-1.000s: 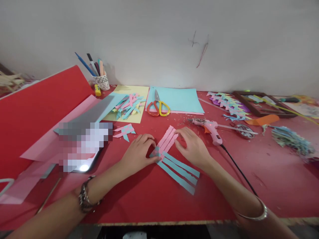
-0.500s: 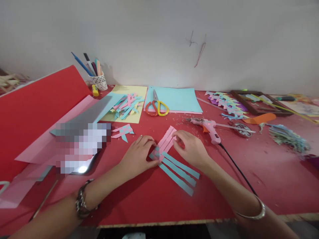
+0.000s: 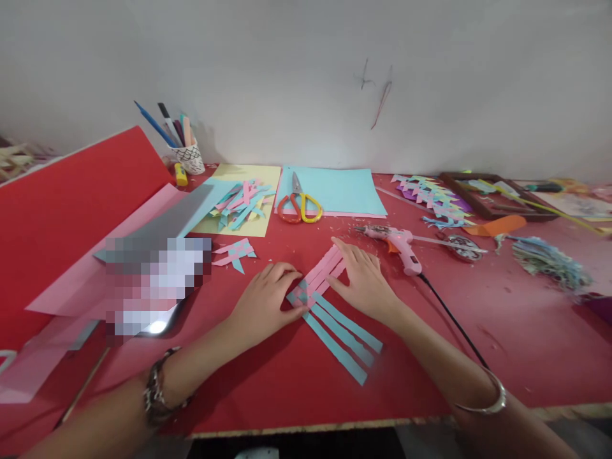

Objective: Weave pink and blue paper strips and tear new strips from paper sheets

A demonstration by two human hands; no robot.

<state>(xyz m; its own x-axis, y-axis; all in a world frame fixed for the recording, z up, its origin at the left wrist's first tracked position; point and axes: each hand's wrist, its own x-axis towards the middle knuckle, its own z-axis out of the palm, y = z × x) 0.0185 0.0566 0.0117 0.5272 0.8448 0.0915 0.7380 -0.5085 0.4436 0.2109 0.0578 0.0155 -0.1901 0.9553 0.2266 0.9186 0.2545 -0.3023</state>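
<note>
Blue paper strips (image 3: 345, 336) and pink paper strips (image 3: 319, 273) cross at a woven corner on the red tabletop. The blue ones fan toward the lower right, while the pink ones run to the upper right. My left hand (image 3: 266, 301) holds the woven corner between thumb and fingers. My right hand (image 3: 364, 274) rests at the right edge of the pink strips, thumb and forefinger spread apart, fingertips touching the paper. Beyond my left hand lies a small woven pink and blue piece (image 3: 238, 253).
Behind are scissors (image 3: 300, 203) on blue sheets (image 3: 344, 188) and a pile of cut strips (image 3: 245, 203). To the right lies a pink glue gun (image 3: 399, 243) with its black cord near my forearm. A phone (image 3: 165, 319), partly blurred out, and a pen cup (image 3: 190, 157) are at left.
My right hand has opened from a pinch at the pink strips to a spread thumb and forefinger. The blue strips' lower ends have shifted slightly. My left hand stays at the corner.
</note>
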